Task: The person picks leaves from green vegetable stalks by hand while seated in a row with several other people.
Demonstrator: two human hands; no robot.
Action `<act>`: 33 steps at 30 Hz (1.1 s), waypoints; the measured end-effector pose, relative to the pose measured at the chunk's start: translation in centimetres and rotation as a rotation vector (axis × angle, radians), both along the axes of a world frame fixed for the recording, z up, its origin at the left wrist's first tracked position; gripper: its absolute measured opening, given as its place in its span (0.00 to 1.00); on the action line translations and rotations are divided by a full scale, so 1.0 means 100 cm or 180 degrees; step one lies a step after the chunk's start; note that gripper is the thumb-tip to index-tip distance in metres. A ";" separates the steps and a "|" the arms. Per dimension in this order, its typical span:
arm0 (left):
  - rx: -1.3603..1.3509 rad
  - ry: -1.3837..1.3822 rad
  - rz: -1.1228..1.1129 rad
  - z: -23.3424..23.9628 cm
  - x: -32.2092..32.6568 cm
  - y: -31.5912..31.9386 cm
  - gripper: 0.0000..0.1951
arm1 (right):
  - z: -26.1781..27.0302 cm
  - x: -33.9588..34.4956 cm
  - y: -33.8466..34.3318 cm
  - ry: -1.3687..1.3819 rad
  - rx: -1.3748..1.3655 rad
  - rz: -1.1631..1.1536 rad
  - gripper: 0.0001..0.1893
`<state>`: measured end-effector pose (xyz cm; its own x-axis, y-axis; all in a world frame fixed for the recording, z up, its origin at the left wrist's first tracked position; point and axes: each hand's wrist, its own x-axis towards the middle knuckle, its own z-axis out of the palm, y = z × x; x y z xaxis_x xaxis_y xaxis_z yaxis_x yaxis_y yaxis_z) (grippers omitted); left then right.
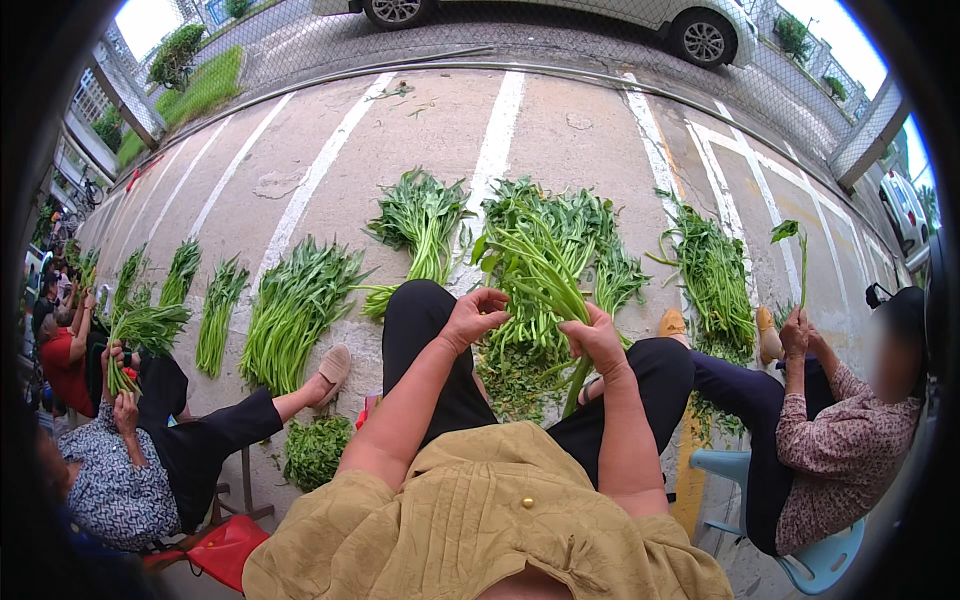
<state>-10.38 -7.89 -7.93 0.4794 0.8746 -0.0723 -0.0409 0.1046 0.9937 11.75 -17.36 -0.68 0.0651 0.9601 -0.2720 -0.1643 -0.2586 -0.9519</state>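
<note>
My right hand (598, 341) grips a bunch of water spinach (541, 266) by its stems, above my right knee. The leaves point up and away, and the stem ends hang below the fist. To its left, my left hand (474, 319) is raised over my left knee, fingers bent, a gap between thumb and fingertips and nothing visible in them. Behind the held bunch, a broad pile of water spinach (585, 217) lies on the pavement. Trimmed leaves and stem scraps (517, 382) cover the ground between my feet.
Left of me, a seated person (120, 465) holds greens near a large bundle (300, 315) and a leaf heap (319, 450). On the right, another person on a blue plastic stool (825, 559) holds one stem (804, 270) beside a pile (712, 277). A chain-link fence (300, 49) stands ahead.
</note>
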 end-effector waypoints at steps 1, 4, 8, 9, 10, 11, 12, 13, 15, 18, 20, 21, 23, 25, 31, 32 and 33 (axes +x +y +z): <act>-0.0230 -0.0255 -0.0090 0.003 -0.002 0.002 0.14 | 0.000 0.000 0.000 0.0003 0.0002 0.0031 0.11; -0.0873 -0.0975 -0.0211 0.017 -0.009 0.002 0.14 | -0.004 -0.002 0.000 -0.0010 -0.0006 0.0105 0.11; -0.1326 -0.1508 -0.0229 0.024 -0.015 0.003 0.14 | -0.006 -0.006 0.001 -0.0099 -0.0061 0.0203 0.12; -0.1325 -0.1487 -0.0180 0.023 -0.015 0.003 0.13 | -0.006 -0.007 0.001 -0.0122 -0.0071 0.0240 0.12; -0.1324 -0.1465 -0.0133 0.021 -0.016 0.004 0.12 | -0.006 -0.008 0.002 -0.0145 -0.0081 0.0258 0.13; -0.1323 -0.1443 -0.0086 0.019 -0.016 0.005 0.11 | -0.006 -0.008 0.002 -0.0168 -0.0091 0.0275 0.13; -0.1247 -0.1374 -0.0042 0.016 -0.015 0.005 0.10 | -0.006 -0.008 0.002 -0.0189 -0.0106 0.0285 0.13; -0.1171 -0.1305 0.0002 0.014 -0.015 0.006 0.08 | -0.007 -0.008 0.002 -0.0197 -0.0102 0.0287 0.13; -0.1098 -0.1206 0.0074 0.012 -0.014 0.006 0.07 | -0.010 -0.008 0.002 -0.0212 -0.0092 0.0287 0.13; -0.1045 -0.1065 0.0179 0.014 -0.012 0.005 0.05 | -0.009 -0.007 0.002 -0.0269 -0.0123 0.0278 0.14; -0.0925 -0.0904 0.0272 0.013 -0.010 0.004 0.05 | -0.008 -0.007 0.002 -0.0272 -0.0146 0.0251 0.14; -0.0876 -0.0839 0.0317 0.011 -0.009 0.005 0.05 | -0.007 -0.007 0.002 -0.0274 -0.0154 0.0238 0.14; -0.0779 -0.0711 0.0406 0.007 -0.009 0.006 0.05 | -0.005 -0.007 0.002 -0.0287 -0.0175 0.0216 0.14; -0.0737 -0.0648 0.0482 0.005 -0.008 0.006 0.05 | -0.004 -0.008 0.002 -0.0343 -0.0182 0.0233 0.14; -0.1100 -0.0714 0.0881 0.006 -0.007 0.007 0.04 | -0.011 -0.012 0.002 -0.0663 -0.0231 0.0398 0.14; -0.1192 -0.0770 0.0938 0.006 -0.007 0.008 0.04 | -0.012 -0.012 0.003 -0.0703 -0.0247 0.0422 0.15; -0.1205 -0.0767 0.0969 0.006 -0.006 0.008 0.04 | -0.011 -0.013 0.003 -0.0744 -0.0266 0.0449 0.15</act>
